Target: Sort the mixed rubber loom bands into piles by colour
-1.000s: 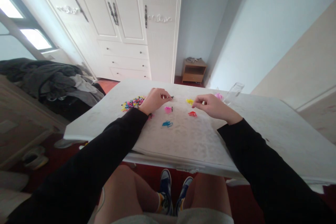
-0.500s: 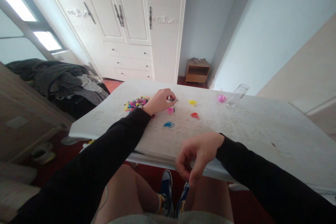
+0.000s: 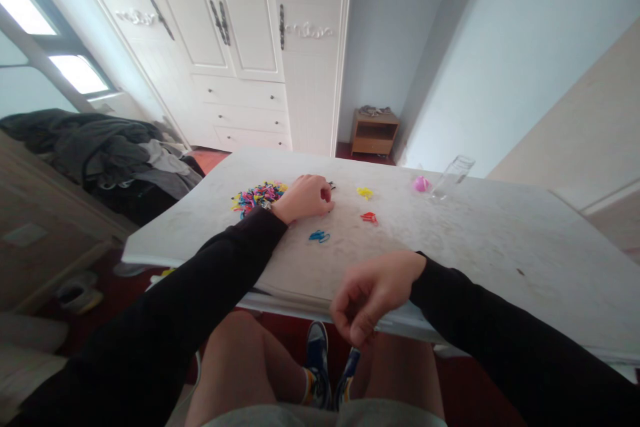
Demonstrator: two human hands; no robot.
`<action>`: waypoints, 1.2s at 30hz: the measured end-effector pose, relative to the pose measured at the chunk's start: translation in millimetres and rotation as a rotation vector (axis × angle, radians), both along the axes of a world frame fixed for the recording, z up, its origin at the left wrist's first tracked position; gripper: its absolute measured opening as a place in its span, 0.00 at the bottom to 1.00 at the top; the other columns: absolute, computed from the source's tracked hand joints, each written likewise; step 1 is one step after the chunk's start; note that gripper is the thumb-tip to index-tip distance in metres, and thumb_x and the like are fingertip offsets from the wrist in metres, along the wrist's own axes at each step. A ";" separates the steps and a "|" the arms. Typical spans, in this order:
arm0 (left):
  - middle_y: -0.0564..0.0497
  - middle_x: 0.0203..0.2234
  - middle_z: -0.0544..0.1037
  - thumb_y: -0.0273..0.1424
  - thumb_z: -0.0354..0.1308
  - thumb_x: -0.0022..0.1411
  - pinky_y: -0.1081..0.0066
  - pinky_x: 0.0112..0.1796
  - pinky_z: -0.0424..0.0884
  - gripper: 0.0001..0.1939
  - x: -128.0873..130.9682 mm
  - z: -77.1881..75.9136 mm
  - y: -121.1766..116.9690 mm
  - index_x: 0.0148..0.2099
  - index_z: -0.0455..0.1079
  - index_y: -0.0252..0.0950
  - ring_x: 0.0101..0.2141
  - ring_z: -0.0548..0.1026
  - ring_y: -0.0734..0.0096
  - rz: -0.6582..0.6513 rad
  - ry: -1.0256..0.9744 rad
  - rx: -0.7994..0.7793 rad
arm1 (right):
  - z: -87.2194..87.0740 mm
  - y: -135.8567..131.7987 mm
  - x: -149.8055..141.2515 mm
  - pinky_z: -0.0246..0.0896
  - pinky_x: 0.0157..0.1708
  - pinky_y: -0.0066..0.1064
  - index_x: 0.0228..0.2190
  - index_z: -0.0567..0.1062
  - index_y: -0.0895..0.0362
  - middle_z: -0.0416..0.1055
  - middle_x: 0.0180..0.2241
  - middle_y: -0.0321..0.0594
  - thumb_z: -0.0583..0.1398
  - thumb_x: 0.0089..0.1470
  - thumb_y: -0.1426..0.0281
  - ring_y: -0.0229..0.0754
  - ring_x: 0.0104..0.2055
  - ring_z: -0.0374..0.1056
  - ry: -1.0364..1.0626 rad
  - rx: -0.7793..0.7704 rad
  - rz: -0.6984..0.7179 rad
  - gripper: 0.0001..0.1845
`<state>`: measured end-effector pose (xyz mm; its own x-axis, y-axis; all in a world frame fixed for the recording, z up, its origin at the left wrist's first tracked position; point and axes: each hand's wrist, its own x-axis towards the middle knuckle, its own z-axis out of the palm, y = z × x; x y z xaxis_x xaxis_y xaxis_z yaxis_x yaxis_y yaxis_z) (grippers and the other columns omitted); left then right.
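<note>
My left hand (image 3: 309,197) rests on the table, with thumb and finger pinched together where a pink bunch of small bands lay; the hand now hides that bunch. A speck of black shows at its fingertips, too small to name. Just behind the fingers lie small black bands (image 3: 333,185). By the wrist is a heap of mixed coloured bands (image 3: 257,199). Small bunches of blue bands (image 3: 319,236), red bands (image 3: 369,217) and yellow bands (image 3: 365,193) lie apart on the tabletop. Over the table's front edge, my right hand (image 3: 373,290) is curled closed, with nothing visible in it.
A clear glass or plastic container (image 3: 453,179) stands tilted-looking on the white table (image 3: 475,260), beside a round pink object (image 3: 421,183). A wardrobe (image 3: 240,27) and a small wooden cabinet (image 3: 375,133) are behind. Dark clothes (image 3: 95,147) are piled at the left.
My right hand has drawn back from beside the yellow and red bands to the front edge. My left hand has shifted from the black bands toward me, onto the pink bunch.
</note>
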<state>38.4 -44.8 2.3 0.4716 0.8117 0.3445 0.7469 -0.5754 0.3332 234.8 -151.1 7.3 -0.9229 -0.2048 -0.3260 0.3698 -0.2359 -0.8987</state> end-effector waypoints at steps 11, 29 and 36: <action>0.50 0.25 0.81 0.26 0.63 0.54 0.69 0.35 0.70 0.04 5.3 -0.3 1.0 0.28 0.78 0.35 0.26 0.73 0.70 -0.056 -0.155 0.013 | -2.2 0.1 0.2 0.68 0.36 0.24 0.33 0.78 0.62 0.78 0.30 0.36 0.76 0.46 0.48 0.33 0.33 0.72 -0.022 0.000 0.024 0.30; 0.50 0.24 0.83 0.32 0.63 0.64 0.73 0.30 0.70 0.07 -0.6 -3.1 9.0 0.35 0.78 0.34 0.22 0.76 0.72 0.116 -0.467 -0.006 | 5.1 2.2 -1.7 0.61 0.29 0.25 0.25 0.75 0.59 0.74 0.23 0.35 0.76 0.55 0.62 0.33 0.26 0.67 0.757 -0.197 -0.354 0.20; 0.51 0.22 0.83 0.31 0.62 0.65 0.75 0.26 0.70 0.07 -0.2 -0.3 7.2 0.35 0.78 0.34 0.17 0.75 0.74 0.129 -0.497 -0.061 | 5.4 0.0 -1.2 0.61 0.30 0.25 0.26 0.76 0.60 0.75 0.24 0.36 0.75 0.56 0.64 0.33 0.27 0.68 0.742 -0.186 -0.336 0.17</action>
<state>38.2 -37.6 2.0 0.1572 0.8784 0.4514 0.5533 -0.4569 0.6965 233.6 -151.1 12.7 -0.9064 0.1294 0.4022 -0.4190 -0.3970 -0.8166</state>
